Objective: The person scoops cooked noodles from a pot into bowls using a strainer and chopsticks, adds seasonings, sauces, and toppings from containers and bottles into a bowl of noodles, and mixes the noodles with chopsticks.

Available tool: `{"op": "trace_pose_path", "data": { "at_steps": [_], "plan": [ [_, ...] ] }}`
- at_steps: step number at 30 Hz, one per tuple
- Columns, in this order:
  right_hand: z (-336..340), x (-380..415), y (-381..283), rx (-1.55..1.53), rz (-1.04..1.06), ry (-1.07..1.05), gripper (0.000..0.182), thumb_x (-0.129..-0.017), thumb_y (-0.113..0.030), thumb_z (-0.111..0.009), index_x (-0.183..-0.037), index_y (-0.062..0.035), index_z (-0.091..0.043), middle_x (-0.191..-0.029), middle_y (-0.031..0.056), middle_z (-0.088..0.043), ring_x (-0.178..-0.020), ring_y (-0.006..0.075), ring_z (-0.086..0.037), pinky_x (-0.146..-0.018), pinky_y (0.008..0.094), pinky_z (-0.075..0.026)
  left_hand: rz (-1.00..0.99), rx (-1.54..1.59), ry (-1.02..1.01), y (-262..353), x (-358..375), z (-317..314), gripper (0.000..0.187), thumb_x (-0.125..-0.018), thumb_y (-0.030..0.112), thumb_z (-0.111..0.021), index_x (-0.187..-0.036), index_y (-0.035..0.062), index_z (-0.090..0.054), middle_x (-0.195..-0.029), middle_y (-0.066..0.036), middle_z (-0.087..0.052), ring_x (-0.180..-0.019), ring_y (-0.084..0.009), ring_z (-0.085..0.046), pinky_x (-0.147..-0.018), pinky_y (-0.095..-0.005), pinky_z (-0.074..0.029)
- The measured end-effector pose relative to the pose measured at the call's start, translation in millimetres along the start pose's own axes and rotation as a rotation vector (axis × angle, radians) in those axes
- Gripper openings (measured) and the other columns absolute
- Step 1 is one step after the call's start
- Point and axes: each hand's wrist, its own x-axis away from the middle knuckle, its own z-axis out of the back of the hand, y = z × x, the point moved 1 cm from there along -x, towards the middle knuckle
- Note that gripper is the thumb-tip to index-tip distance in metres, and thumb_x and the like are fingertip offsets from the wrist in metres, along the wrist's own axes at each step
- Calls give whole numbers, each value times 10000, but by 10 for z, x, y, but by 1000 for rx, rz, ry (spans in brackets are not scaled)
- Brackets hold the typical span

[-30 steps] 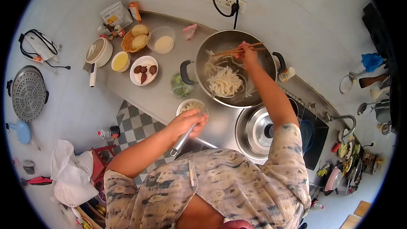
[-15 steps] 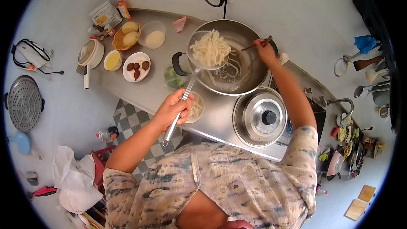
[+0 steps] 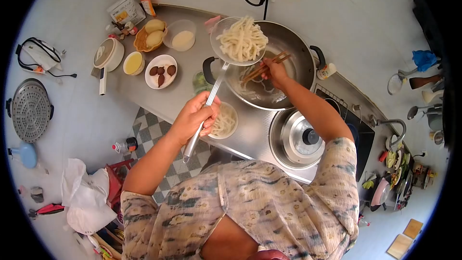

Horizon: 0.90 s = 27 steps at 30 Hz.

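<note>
My left hand (image 3: pixel 197 115) is wrapped round the metal handle of a mesh strainer (image 3: pixel 219 84). Thick pale noodles (image 3: pixel 243 40) are heaped in the strainer, which is raised over the left rim of a large two-handled pot (image 3: pixel 301 53). In my right hand (image 3: pixel 274 72) is a pair of wooden chopsticks (image 3: pixel 255 73), their tips down in the pot. Clear liquid and a few noodle strands show at the pot's bottom. Below the strainer handle, beside my left hand, stands a bowl of noodles (image 3: pixel 224 121), partly hidden by that hand.
A lidded steel pot (image 3: pixel 299 137) stands just right of centre, near the counter's front edge. Left on the counter are a plate of brown items (image 3: pixel 161 71), a yellow-filled bowl (image 3: pixel 134 62), a basket (image 3: pixel 142 42) and a white saucepan (image 3: pixel 109 54). A faucet (image 3: pixel 392 123) is at right.
My right hand has moved left and down from the pot's right side, bringing the chopsticks towards its left part. The strainer stays raised in my left hand, now appearing slightly higher.
</note>
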Motion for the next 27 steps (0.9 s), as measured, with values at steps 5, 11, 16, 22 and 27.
{"op": "trace_pose_path", "data": {
  "at_steps": [5, 11, 16, 22, 27],
  "plan": [
    [226, 224, -167, -56, -169, -72, 281, -949, -266, -523, -781, -47, -576, -634, 61, -566, -479, 157, -532, -422, 246, -428, 24, -46, 31, -40, -76, 74, 161, -882, 36, -488, -1038, 16, -452, -725, -11, -454, -508, -39, -393, -375, -194, -328],
    [480, 634, -740, -355, -55, -42, 282, -959, -266, -515, -837, -20, -579, -682, 69, -574, -524, 149, -541, -452, 227, -437, 24, -96, 42, -153, -152, 137, 174, -865, 32, -499, -1032, 17, -453, -709, -11, -451, -498, -44, -391, -366, -197, -327],
    [343, 898, -1315, -265, 328, -139, 258, -957, -268, -524, -907, -20, -576, -745, 81, -600, -552, 148, -547, -496, 241, -432, 76, -82, 3, -304, -170, 92, 184, -851, 26, -502, -1029, 17, -457, -691, -8, -443, -481, -42, -383, -354, -191, -325],
    [506, 1114, -1556, 46, 524, 380, 240, -952, -276, -502, -922, -53, -588, -777, 75, -613, -554, 132, -534, -501, 248, -425, 108, -15, -65, -362, -163, 82, 168, -877, 35, -481, -1042, 18, -457, -702, -13, -450, -503, -46, -399, -367, -201, -336],
    [941, 642, -742, 427, 283, 308, 262, -937, -303, -512, -924, -56, -599, -736, 42, -610, -504, 124, -511, -461, 238, -407, 42, -26, -20, -286, -101, 43, 171, -882, 31, -474, -1050, 14, -446, -695, -13, -446, -479, -39, -372, -349, -180, -312]
  ]
}}
